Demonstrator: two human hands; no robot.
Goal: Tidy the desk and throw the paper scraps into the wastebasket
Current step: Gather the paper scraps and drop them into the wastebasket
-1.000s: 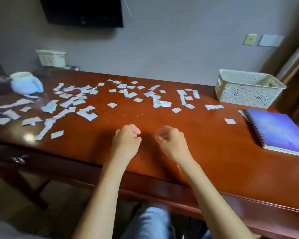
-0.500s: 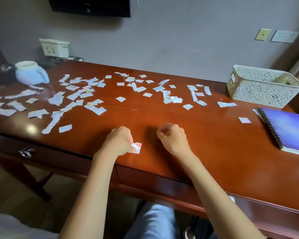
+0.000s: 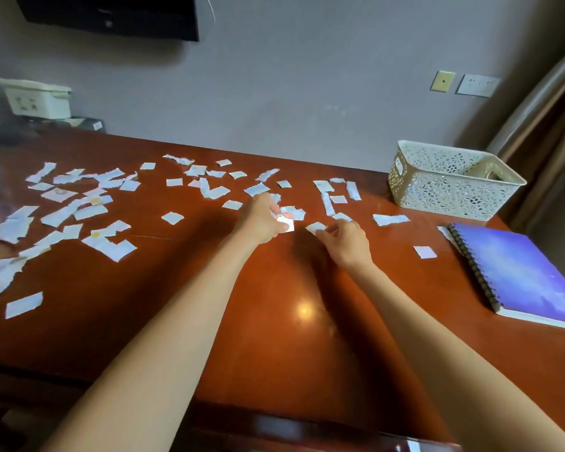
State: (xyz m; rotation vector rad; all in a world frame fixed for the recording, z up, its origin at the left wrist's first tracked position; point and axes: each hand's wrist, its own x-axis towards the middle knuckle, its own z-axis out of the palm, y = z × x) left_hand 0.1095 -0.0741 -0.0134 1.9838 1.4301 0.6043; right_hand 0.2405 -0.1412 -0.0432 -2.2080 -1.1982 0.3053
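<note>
The brown wooden desk [image 3: 274,337] fills the view, with both bare forearms stretched out over its middle. A purple spiral notebook [image 3: 519,275] lies flat well to the right of the hands, towards the desk's right end. The white lattice basket [image 3: 450,194] stands upright beyond the hands and to their right, well apart from them and close to the wall. Torn paper scraps [image 3: 108,246] lie scattered flat over the desk. Most are to the left of the hands and beyond them, and a few lie between the hands and the basket.

The left hand [image 3: 258,221] has its fingers curled and its thumb pressed on a small white piece [image 3: 286,222] with a red mark, pinching it. The right hand [image 3: 348,241] is just beside the left, fingers bent, their tips at a pale scrap [image 3: 315,227] that lies between the two hands. Whether they pinch it or only touch it is hard to tell through the blur. One lone scrap [image 3: 424,252] lies between the right hand and the notebook.
</note>
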